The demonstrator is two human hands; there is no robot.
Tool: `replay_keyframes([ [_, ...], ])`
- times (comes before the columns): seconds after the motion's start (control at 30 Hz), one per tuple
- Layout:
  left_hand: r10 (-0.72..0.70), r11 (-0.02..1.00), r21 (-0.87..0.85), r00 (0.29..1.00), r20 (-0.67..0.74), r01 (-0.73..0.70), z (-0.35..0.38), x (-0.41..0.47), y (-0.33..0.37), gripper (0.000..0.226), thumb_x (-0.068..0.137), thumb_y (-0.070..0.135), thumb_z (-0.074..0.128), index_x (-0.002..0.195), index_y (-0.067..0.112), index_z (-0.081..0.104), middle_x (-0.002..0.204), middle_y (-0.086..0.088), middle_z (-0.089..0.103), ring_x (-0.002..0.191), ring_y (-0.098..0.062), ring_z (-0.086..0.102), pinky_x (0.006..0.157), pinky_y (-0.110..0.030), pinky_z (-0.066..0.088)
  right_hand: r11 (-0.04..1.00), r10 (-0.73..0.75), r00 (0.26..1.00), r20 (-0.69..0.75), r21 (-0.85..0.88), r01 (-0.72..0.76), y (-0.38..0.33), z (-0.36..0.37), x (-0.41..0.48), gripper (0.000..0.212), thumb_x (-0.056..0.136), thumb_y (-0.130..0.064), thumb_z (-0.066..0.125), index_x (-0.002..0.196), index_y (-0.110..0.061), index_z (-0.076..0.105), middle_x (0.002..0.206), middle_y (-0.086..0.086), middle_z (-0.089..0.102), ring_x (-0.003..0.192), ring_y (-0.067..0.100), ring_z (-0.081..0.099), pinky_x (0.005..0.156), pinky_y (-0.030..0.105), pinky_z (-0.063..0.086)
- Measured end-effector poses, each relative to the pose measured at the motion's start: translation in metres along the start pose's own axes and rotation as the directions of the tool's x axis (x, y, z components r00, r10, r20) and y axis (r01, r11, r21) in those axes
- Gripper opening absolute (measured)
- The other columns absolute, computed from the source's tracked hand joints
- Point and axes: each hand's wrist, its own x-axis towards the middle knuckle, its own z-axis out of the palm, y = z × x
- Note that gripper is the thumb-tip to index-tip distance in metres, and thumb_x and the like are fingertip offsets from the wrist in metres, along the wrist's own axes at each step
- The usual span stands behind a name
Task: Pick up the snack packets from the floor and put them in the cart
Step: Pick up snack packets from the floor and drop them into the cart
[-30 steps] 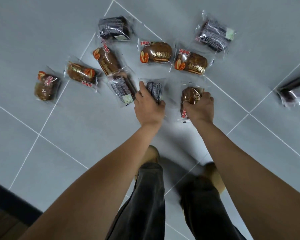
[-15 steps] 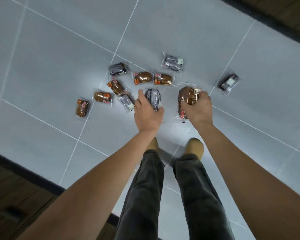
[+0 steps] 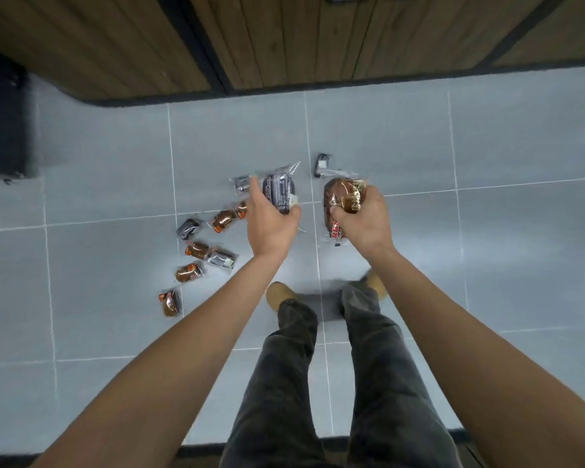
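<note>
Dark snack packet: up off the floor, well short of the wooden wall the person faces. The left grip, a bare hand, has thumb and fingers curled round its lower end.

Brown snack packet: level with the first and as far from the wall. The right grip is closed round its middle and the film is crinkled. Both grips are full, so neither can take another packet.

Step in hand, as I judge it: carry these two to the cart and let them go inside it. I can't pick out a cart for certain. A dark boxy shape stands at the wall's left end, and I can't tell what it is.

To do it well: hold the slick film firmly, turn before walking, and release over the basket rather than tossing.

On the floor: a loose string of packets, brown and dark mixed, runs away from the wall on the person's left, some touching. One small dark packet lies apart, nearer the wall than the held pair. By my reckoning most of the job remains.

In the way: the end of that string lies near the left shoe, so a careless step to the left could crush a packet.
</note>
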Motion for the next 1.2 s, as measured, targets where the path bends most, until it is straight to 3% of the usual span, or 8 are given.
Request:
replay_keyframes([
  [0.1, 0.091, 0.996, -0.027, 0.991, 0.095, -0.088, 0.010, -0.026, 0.038, 0.084, 0.073, 0.024, 0.069, 0.143, 0.017, 0.023, 0.133, -0.007, 0.048, 0.118, -0.026, 0.050, 0.098, -0.038, 0.045, 0.994, 0.020, 0.999, -0.050, 0.108, -0.015, 0.007, -0.055, -0.015, 0.040, 0.078, -0.017, 0.071, 0.112, -0.011, 0.051, 0.111, 0.010, 0.059, 0.097, 0.023, 0.058, 0.082, 0.028, 0.046],
  [0.2, 0.159, 0.987, -0.031, 0.964, 0.211, -0.156, 0.029, -0.052, 0.077, 0.086, 0.073, 0.027, 0.070, 0.143, 0.022, 0.021, 0.131, -0.004, 0.050, 0.116, -0.022, 0.054, 0.099, -0.038, 0.045, 0.973, 0.056, 0.994, -0.096, 0.228, -0.033, 0.019, -0.111, -0.028, 0.041, 0.080, -0.014, 0.069, 0.116, -0.011, 0.050, 0.098, 0.001, 0.060, 0.084, 0.016, 0.057, 0.067, 0.017, 0.040],
  [0.4, 0.303, 0.950, -0.051, 0.877, 0.372, -0.307, 0.087, -0.116, 0.159, 0.077, 0.080, 0.014, 0.069, 0.142, 0.020, 0.025, 0.123, 0.003, 0.051, 0.107, -0.013, 0.053, 0.074, -0.007, 0.037, 0.904, 0.128, 0.971, -0.201, 0.426, -0.031, 0.056, -0.224, -0.043, 0.038, 0.081, -0.014, 0.069, 0.113, -0.019, 0.049, 0.091, -0.008, 0.058, 0.081, 0.010, 0.058, 0.069, 0.022, 0.046],
  [0.53, 0.369, 0.925, -0.106, 0.802, 0.469, -0.364, 0.131, -0.157, 0.213, 0.084, 0.080, 0.014, 0.071, 0.146, 0.019, 0.020, 0.123, 0.008, 0.049, 0.109, -0.009, 0.052, 0.093, -0.020, 0.038, 0.820, 0.172, 0.962, -0.214, 0.572, -0.020, 0.085, -0.293, -0.041, 0.038, 0.079, -0.013, 0.071, 0.112, -0.017, 0.052, 0.098, -0.001, 0.064, 0.086, 0.015, 0.063, 0.073, 0.031, 0.054],
  [0.7, 0.404, 0.907, -0.139, 0.724, 0.559, -0.398, 0.192, -0.190, 0.267, 0.084, 0.080, 0.015, 0.073, 0.146, 0.019, 0.022, 0.131, 0.005, 0.047, 0.116, -0.011, 0.052, 0.106, -0.030, 0.039, 0.758, 0.189, 0.946, -0.262, 0.651, 0.029, 0.116, -0.370, -0.027, 0.040, 0.081, -0.011, 0.071, 0.116, -0.015, 0.053, 0.094, -0.003, 0.065, 0.076, 0.009, 0.061, 0.056, 0.016, 0.045],
  [0.9, 0.445, 0.880, -0.160, 0.657, 0.608, -0.447, 0.254, -0.211, 0.328, 0.083, 0.077, 0.017, 0.075, 0.144, 0.019, 0.025, 0.133, 0.002, 0.051, 0.117, -0.015, 0.055, 0.105, -0.038, 0.042, 0.663, 0.246, 0.918, -0.311, 0.745, 0.075, 0.140, -0.448, -0.007, 0.039, 0.083, -0.003, 0.068, 0.116, -0.013, 0.049, 0.092, -0.001, 0.061, 0.075, 0.010, 0.061, 0.051, 0.013, 0.048],
  [1.1, 0.472, 0.859, -0.185, 0.597, 0.649, -0.478, 0.333, -0.226, 0.411, 0.083, 0.081, 0.012, 0.073, 0.146, 0.018, 0.022, 0.125, 0.007, 0.046, 0.110, -0.009, 0.052, 0.088, -0.020, 0.042, 0.639, 0.310, 0.872, -0.379, 0.762, 0.104, 0.164, -0.536, 0.036, 0.043, 0.083, -0.006, 0.069, 0.121, -0.010, 0.047, 0.097, 0.003, 0.061, 0.077, 0.012, 0.062, 0.049, 0.014, 0.048],
  [1.2, 0.497, 0.831, -0.189, 0.545, 0.675, -0.523, 0.383, -0.230, 0.457, 0.078, 0.080, 0.015, 0.073, 0.143, 0.017, 0.027, 0.120, 0.009, 0.047, 0.105, -0.006, 0.051, 0.086, -0.019, 0.039, 0.663, 0.340, 0.833, -0.436, 0.740, 0.116, 0.181, -0.582, 0.065, 0.040, 0.082, -0.010, 0.071, 0.116, -0.013, 0.050, 0.100, 0.004, 0.063, 0.082, 0.016, 0.063, 0.061, 0.021, 0.052],
])
